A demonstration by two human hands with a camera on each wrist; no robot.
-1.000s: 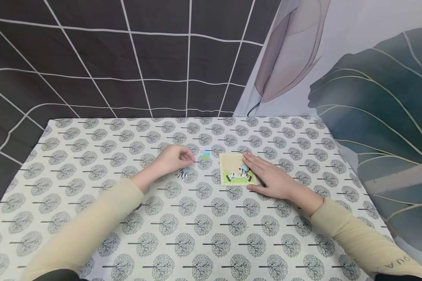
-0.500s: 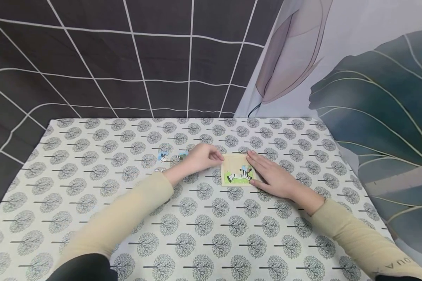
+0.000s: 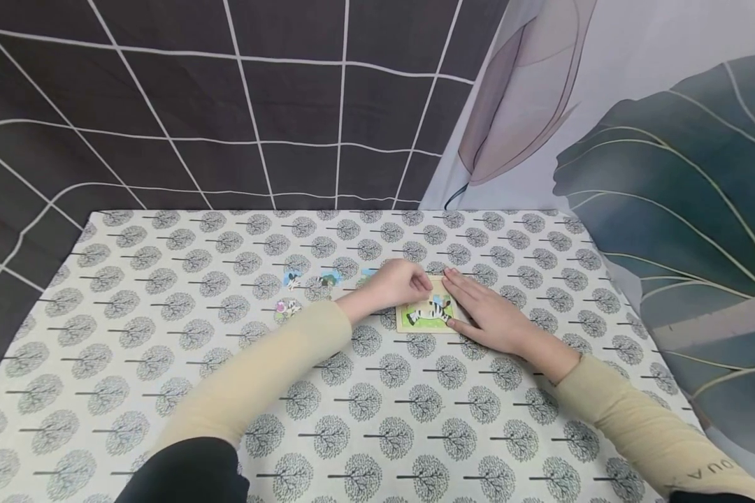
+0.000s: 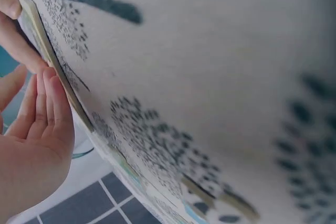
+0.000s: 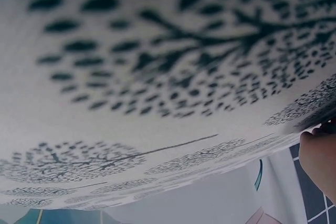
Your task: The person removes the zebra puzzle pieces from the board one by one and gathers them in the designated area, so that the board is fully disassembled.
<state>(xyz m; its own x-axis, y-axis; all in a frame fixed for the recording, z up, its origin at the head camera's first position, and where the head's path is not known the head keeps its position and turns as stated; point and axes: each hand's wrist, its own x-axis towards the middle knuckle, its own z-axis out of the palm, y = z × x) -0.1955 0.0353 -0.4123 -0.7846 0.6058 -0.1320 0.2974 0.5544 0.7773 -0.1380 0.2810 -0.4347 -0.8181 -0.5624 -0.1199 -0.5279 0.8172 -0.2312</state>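
A square wooden puzzle tray lies on the table, with a zebra picture on green grass fitted along its lower part. My right hand rests flat along the tray's right side, fingers extended and thumb on the lower right edge. My left hand is over the tray's upper left part, thumb and fingertips bent together. Whether a piece is between them is hidden. In the left wrist view, the left hand is beside the tray's edge, close to the right hand's fingers.
Loose picture pieces lie left of the tray: a blue one, a blue-green one, one with a pink spot, and another partly behind the left hand. The tree-print tablecloth covers the table; a dark grid curtain hangs behind.
My left hand has moved right from the loose pieces to over the tray, and pieces its arm covered now show. The right hand has stayed on the tray's right side.
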